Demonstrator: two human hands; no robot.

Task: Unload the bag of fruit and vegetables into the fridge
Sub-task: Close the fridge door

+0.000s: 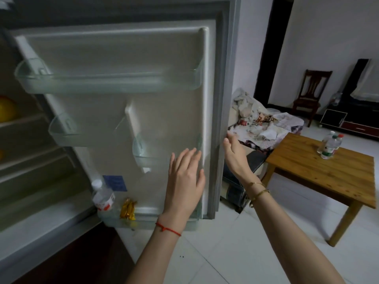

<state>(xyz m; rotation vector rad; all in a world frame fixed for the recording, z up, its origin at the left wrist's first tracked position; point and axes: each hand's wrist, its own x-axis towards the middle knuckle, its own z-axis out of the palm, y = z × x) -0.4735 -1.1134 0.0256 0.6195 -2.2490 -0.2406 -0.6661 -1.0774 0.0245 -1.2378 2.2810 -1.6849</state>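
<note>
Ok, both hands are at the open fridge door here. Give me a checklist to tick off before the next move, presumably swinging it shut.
1. Left hand free: ok, fingers straight, flat on the fridge door inner panel.
2. Right hand on the door's outer edge: ok, though whether it grips is unclear.
3. Bottom door shelf items seated: ok, water bottle and gold packets sit inside the rail.
4. Upper door bins hold nothing loose: ok, they look empty.
5. Produce on fridge shelves: cannot tell, only a yellow fruit shows at the frame edge.
6. Bag fully unloaded: cannot tell, no bag in view.
</note>
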